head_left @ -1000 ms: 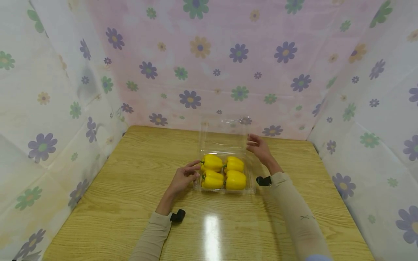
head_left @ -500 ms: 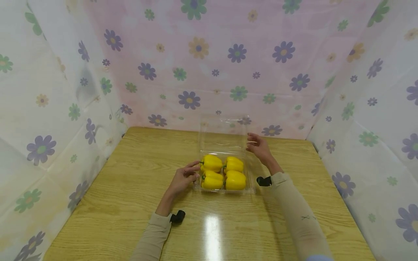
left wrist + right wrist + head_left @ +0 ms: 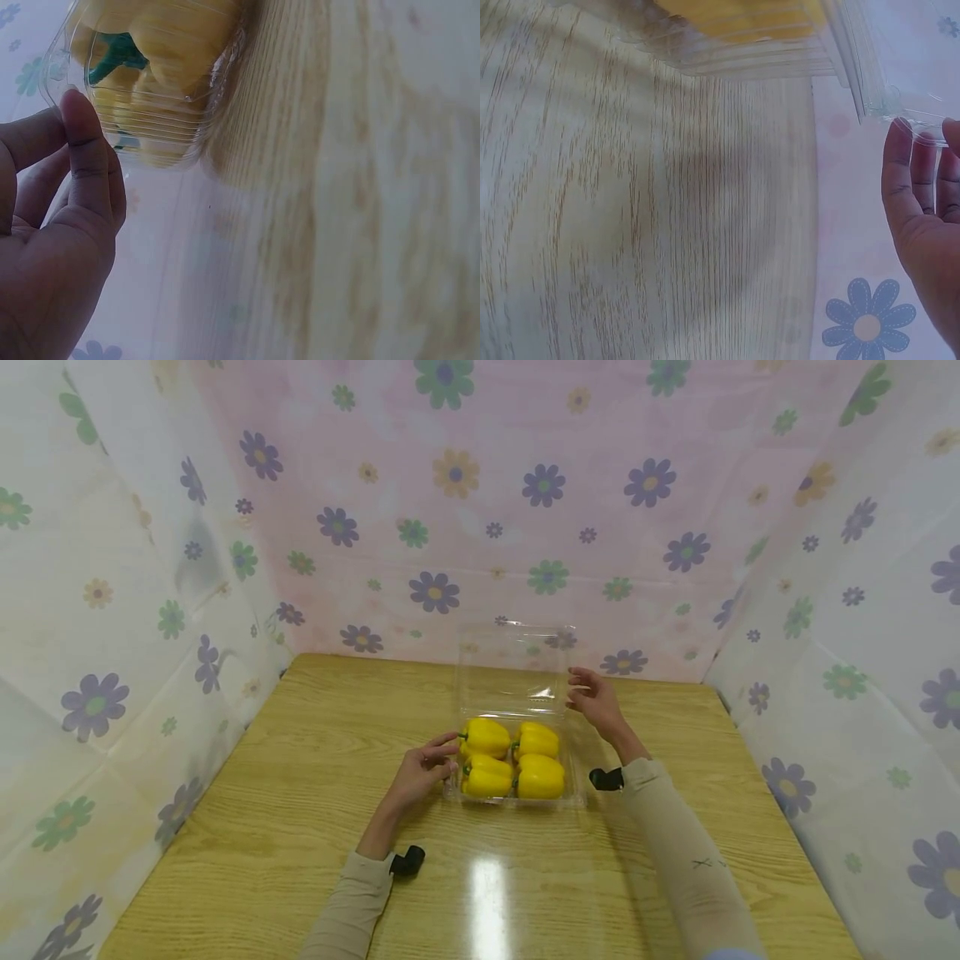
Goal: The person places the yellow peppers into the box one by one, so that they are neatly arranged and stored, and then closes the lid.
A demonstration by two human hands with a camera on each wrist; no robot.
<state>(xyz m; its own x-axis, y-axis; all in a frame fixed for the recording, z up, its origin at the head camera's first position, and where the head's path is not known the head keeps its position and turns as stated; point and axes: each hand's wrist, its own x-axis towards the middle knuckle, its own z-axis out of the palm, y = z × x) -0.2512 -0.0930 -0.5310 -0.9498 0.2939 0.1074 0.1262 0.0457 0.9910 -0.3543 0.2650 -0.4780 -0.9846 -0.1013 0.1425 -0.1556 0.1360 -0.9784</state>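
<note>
Several yellow bell peppers (image 3: 540, 777) lie in two rows inside a clear plastic clamshell container (image 3: 576, 768), their green stems pointing left. Its transparent lid (image 3: 513, 672) stands raised at the back. At the container's left side, the left hand (image 3: 414, 777) pinches the rim between thumb and fingers, as the left wrist view shows, with a green stem (image 3: 118, 58) just behind the plastic. The right hand (image 3: 600, 706) is at the lid's right edge; in the right wrist view its thumb and fingertips hold the clear edge (image 3: 922, 135).
The container sits toward the back of a wood-grain table (image 3: 315, 760). Flower-printed cloth (image 3: 495, 485) hangs behind the table and along both sides. Black wrist cameras are strapped at both beige sleeves (image 3: 678, 852).
The lid has tipped up very slightly, and a bright glint now shows low on its right. Both hands keep their places, and the peppers have not moved.
</note>
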